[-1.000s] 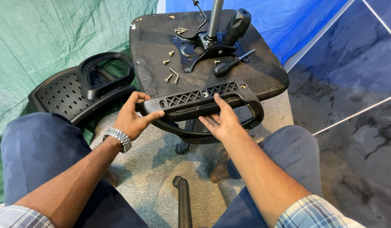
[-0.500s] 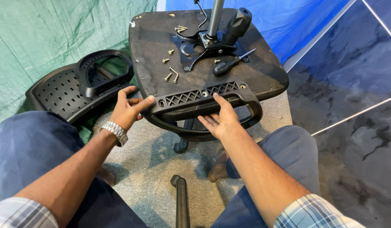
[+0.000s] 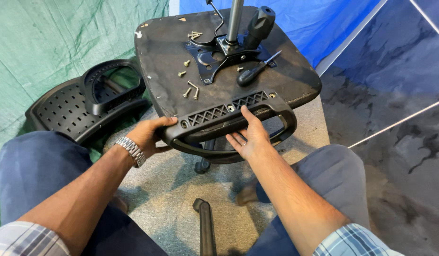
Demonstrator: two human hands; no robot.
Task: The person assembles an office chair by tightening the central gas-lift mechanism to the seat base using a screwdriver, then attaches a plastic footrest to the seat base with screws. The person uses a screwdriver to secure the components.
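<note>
An upturned black chair seat (image 3: 295, 80) lies in front of me, its metal plate (image 3: 219, 57) and gas column (image 3: 235, 19) facing up. A black plastic armrest (image 3: 229, 118) rests against the seat's near edge. My left hand (image 3: 148, 135), with a metal watch on the wrist, grips the armrest's left end. My right hand (image 3: 248, 137) holds its middle from below, thumb pressed on the latticed mounting bar. A black-handled screwdriver (image 3: 252, 72) and several loose screws (image 3: 190, 89) lie on the seat.
A second armrest (image 3: 110, 90) lies on a perforated black backrest (image 3: 63, 111) at the left, on a green tarp. A blue tarp (image 3: 323, 23) hangs behind. A black chair-base leg (image 3: 206, 227) pokes up between my knees, above grey carpet.
My left hand slid from the top of the armrest's left end down and under it. The armrest sits a little lower against the seat edge; my right hand stayed in place.
</note>
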